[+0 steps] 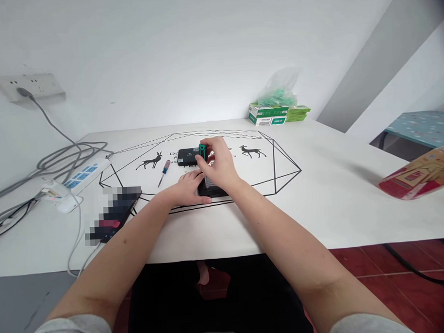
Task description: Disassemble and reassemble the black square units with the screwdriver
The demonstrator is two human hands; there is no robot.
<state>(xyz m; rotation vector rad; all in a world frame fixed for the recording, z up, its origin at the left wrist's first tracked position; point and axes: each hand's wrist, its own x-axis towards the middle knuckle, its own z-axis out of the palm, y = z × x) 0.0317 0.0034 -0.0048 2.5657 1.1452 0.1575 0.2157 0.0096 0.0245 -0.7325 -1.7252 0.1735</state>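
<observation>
Pinching green piece (203, 151) between thumb and fingers of right hand (222, 162), up by far side of black case (214, 192)! Bracing case's left edge with left hand (189, 188), can't tell whether clasping. On white tabletop (328, 182), past screwdriver (164, 172).

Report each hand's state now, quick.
Left hand: touching the black case; whether it grips cannot be told.
Right hand: closed, holding the green-and-black object.
</observation>
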